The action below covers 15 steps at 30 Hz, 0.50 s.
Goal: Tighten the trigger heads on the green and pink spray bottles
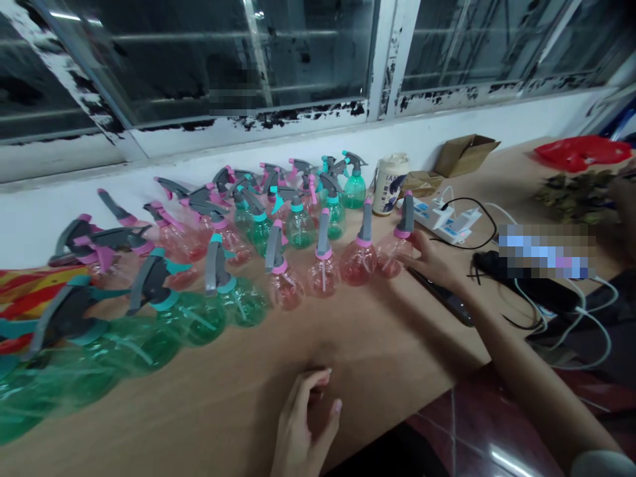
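My right hand (433, 264) has its thumb and fingers around the side of a clear pink spray bottle (391, 253) with a grey and pink trigger head, at the right end of the front row. Close beside it on the left stands another pink spray bottle (358, 262). My left hand (305, 417) hovers over the near part of the table, fingers loosely curled and apart from the thumb, holding nothing. Several green spray bottles (243, 301) with teal collars continue the front row leftward. Behind them, more pink and green bottles (301, 225) crowd toward the wall.
A printed cup (390, 187) and an open cardboard box (464, 156) stand by the wall. A white power strip (437, 222) with cables lies right of the bottles. A dark phone-like object (442, 299) lies under my right forearm. Farther right is a red bag (581, 154).
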Each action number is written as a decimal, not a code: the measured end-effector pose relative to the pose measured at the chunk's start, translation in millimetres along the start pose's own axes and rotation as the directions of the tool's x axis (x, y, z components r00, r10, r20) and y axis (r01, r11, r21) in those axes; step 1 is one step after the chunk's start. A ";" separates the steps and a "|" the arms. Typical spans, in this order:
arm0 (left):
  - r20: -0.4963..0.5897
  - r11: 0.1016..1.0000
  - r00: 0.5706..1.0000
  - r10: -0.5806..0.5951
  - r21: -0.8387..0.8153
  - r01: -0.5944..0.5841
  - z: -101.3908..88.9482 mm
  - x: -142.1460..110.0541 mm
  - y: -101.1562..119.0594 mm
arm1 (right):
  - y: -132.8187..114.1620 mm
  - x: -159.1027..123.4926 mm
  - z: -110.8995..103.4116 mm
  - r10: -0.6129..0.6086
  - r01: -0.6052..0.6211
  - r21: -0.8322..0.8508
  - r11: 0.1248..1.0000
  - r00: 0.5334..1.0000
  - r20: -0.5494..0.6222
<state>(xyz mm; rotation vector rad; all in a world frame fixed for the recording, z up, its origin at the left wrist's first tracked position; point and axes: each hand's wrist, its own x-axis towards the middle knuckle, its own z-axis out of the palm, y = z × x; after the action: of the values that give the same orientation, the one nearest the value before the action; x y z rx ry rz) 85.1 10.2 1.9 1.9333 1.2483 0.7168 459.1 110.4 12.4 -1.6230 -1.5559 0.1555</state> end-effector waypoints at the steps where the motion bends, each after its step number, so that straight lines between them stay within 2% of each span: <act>1: 0.002 1.000 1.000 0.002 0.008 -0.002 -0.5 0.3 2.2 | -0.1 1.1 1.3 -0.005 0.005 0.000 1.000 1.000 0.000; 5: 0.029 0.999 1.000 -0.006 0.035 0.005 -2.6 3.0 9.5 | -5.1 -0.3 -1.1 0.002 -0.002 -0.021 1.000 1.000 -0.010; 8: 0.021 0.999 1.000 -0.021 0.040 0.020 -2.2 5.2 9.0 | -10.1 -12.4 -16.5 0.028 -0.031 -0.055 0.998 0.998 -0.048; 15: 0.009 0.995 0.999 -0.032 0.092 0.031 0.3 9.8 -1.2 | -7.8 -80.3 -69.6 0.140 -0.175 -0.179 0.968 0.971 -0.192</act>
<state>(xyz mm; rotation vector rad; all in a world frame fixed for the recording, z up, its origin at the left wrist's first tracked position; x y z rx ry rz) 88.5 19.6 1.4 1.9840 1.3236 0.6429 478.9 6.4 24.3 -1.8615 -1.3388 -0.0581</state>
